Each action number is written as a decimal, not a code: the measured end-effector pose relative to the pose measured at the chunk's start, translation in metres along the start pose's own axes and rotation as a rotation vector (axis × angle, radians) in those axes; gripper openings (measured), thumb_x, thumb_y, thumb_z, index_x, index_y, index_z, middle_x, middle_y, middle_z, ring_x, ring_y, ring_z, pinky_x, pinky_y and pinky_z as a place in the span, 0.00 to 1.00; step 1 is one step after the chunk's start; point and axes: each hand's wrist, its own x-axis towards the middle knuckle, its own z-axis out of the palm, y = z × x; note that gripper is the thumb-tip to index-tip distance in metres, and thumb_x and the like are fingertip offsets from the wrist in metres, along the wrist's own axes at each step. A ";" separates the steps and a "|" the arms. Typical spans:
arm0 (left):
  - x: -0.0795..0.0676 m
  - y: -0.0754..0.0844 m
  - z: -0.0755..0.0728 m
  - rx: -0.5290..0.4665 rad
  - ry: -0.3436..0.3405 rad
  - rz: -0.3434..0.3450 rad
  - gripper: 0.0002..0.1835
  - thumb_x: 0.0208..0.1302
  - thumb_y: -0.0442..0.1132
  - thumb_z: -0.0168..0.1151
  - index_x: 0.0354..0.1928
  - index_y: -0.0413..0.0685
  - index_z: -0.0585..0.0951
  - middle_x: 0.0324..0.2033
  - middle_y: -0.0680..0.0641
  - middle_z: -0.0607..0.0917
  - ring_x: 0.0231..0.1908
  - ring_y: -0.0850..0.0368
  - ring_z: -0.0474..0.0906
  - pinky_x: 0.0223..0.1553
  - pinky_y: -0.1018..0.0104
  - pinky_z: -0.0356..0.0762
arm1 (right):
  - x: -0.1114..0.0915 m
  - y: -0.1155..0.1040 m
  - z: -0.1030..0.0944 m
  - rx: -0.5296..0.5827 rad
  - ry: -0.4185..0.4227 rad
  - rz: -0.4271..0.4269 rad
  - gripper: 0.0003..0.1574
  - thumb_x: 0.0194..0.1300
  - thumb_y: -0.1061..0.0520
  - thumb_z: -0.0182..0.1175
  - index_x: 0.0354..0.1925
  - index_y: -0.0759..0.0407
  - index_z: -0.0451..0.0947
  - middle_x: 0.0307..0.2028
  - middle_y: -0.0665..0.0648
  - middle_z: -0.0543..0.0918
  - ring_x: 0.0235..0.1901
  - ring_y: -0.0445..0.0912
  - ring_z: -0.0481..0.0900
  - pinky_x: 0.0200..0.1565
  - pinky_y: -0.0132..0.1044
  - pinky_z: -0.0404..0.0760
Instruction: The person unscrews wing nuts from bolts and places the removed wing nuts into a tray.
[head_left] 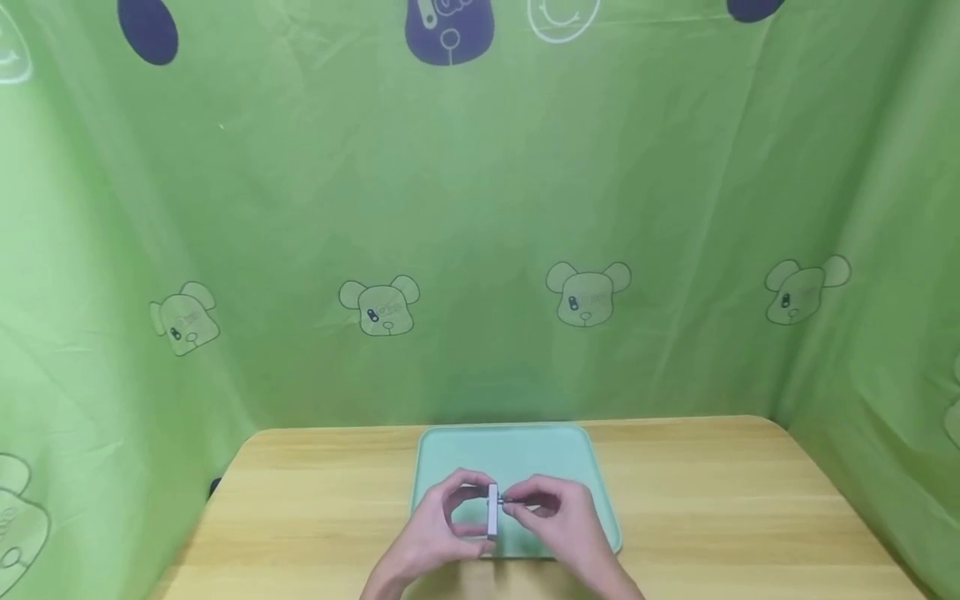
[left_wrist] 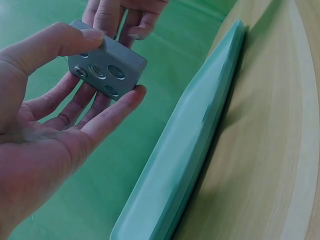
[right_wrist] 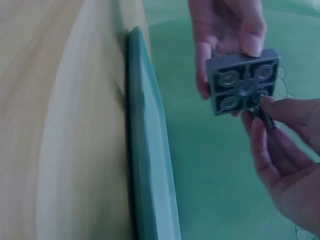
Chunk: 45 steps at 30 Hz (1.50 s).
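Note:
My left hand (head_left: 442, 521) grips a small square grey metal block (left_wrist: 110, 65) by its edges, thumb on one edge and fingers on the opposite one. In the left wrist view its flat face shows several round holes, one corner hole filled by a ring-like metal end (left_wrist: 80, 71). The ribbed, recessed back shows in the right wrist view. There my right hand (right_wrist: 295, 150) pinches a threaded screw (right_wrist: 270, 121) at a corner of that back, its shaft slanting away from the block. The fingertips partly hide where screw and block meet. Both hands are above the tray.
A mint-green tray (head_left: 517, 450) with a low raised rim lies on the wooden table (head_left: 322, 492), under the hands. Green cloth (head_left: 480, 208) printed with bear faces hangs behind the table and along both sides.

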 end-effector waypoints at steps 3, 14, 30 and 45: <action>0.000 0.000 -0.001 -0.011 0.002 -0.005 0.34 0.49 0.22 0.72 0.61 0.42 0.75 0.61 0.38 0.74 0.65 0.40 0.73 0.56 0.50 0.86 | 0.001 0.007 0.003 -0.113 0.045 -0.258 0.13 0.54 0.69 0.76 0.36 0.55 0.89 0.36 0.53 0.90 0.35 0.44 0.88 0.33 0.32 0.90; -0.001 0.004 -0.006 -0.102 0.000 -0.036 0.35 0.49 0.21 0.70 0.63 0.37 0.74 0.63 0.33 0.72 0.65 0.39 0.73 0.56 0.43 0.84 | 0.011 0.016 0.006 -0.397 0.122 -0.909 0.08 0.71 0.61 0.64 0.34 0.63 0.86 0.38 0.59 0.89 0.35 0.51 0.89 0.45 0.30 0.89; -0.004 0.003 -0.006 -0.129 -0.023 -0.030 0.36 0.50 0.20 0.69 0.64 0.34 0.71 0.64 0.33 0.71 0.63 0.37 0.74 0.56 0.46 0.85 | 0.013 0.014 0.006 -0.470 0.154 -1.052 0.12 0.74 0.60 0.61 0.37 0.66 0.87 0.40 0.63 0.88 0.37 0.54 0.89 0.47 0.34 0.89; -0.003 0.000 -0.003 -0.027 0.024 -0.018 0.36 0.47 0.21 0.72 0.62 0.37 0.73 0.62 0.38 0.73 0.66 0.32 0.70 0.57 0.50 0.85 | -0.001 0.006 0.004 0.119 0.065 0.209 0.16 0.61 0.55 0.74 0.46 0.59 0.86 0.40 0.58 0.90 0.36 0.49 0.90 0.39 0.41 0.92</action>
